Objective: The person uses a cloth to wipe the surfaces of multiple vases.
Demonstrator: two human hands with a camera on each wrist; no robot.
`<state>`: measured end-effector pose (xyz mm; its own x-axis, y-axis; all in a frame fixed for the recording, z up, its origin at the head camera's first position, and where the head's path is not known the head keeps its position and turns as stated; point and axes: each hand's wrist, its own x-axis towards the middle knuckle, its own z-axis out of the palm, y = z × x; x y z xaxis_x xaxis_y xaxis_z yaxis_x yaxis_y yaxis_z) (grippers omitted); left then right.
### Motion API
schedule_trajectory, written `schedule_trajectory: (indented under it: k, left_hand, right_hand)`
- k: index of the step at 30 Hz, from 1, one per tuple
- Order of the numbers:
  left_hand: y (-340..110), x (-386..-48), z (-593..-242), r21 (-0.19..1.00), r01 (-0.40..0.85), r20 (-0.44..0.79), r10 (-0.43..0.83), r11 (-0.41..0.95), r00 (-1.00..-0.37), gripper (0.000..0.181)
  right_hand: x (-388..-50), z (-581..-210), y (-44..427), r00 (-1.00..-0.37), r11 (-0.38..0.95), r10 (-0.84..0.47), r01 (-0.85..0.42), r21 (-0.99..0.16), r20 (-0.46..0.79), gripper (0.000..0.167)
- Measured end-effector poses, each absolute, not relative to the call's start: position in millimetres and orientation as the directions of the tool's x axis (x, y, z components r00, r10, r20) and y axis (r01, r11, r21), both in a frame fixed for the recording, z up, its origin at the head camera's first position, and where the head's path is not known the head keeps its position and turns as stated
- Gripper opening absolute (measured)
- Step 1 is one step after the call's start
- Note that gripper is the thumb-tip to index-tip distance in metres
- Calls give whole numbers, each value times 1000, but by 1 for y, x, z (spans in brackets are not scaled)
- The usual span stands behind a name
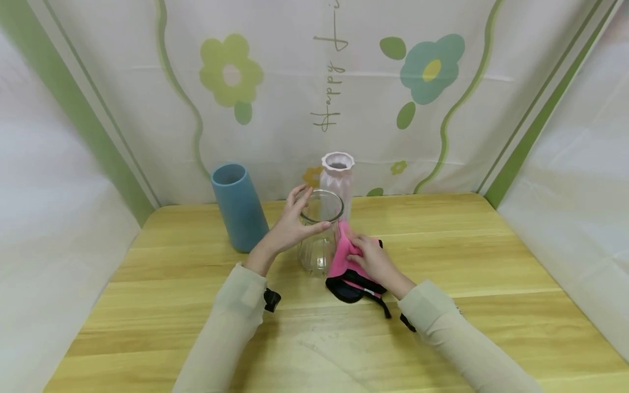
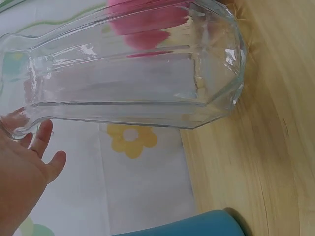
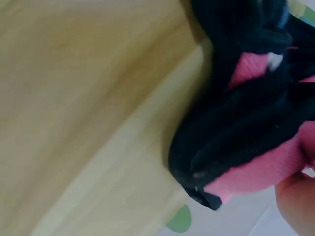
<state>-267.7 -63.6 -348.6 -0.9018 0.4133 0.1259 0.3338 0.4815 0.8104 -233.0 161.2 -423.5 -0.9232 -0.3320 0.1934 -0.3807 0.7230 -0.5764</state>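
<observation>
A clear glass vase [image 1: 316,254] with angular sides stands upright on the table. My left hand [image 1: 292,226] holds it near the rim, thumb across the front and fingers at the far left side. In the left wrist view the left hand [image 2: 22,172] is at the neck of the vase [image 2: 123,83]. Just right of the glass, my right hand [image 1: 373,259] pinches a pink cloth with black trim [image 1: 339,265]. The right wrist view shows this cloth's black edging [image 3: 236,132] close up, with part of the right hand [image 3: 298,201] at the edge.
Behind the glass stands a pale pink vase [image 1: 338,180] with a scalloped rim. To the left, a blue vase [image 1: 241,210] stands near my left forearm. A flower-print curtain [image 1: 285,109] hangs behind the wooden table [image 1: 467,245].
</observation>
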Motion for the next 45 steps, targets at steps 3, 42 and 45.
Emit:
schedule_trajectory:
  k: [3,42,45]
  left_hand:
    - [-62,-268,-347,792,343,143,393,505,-908,96]
    - [-68,-265,-345,733,371,163,382,569,-909,89]
    - [-69,-264,-344,716,385,177,381,582,-907,88]
  right_hand:
    - [-234,-424,163,-929,748,-339,-363,-557,150,59]
    - [-232,-423,160,-939,742,-315,-334,-581,138,57]
    - [-231,-419,158,-933,714,-299,-358,-601,201,59]
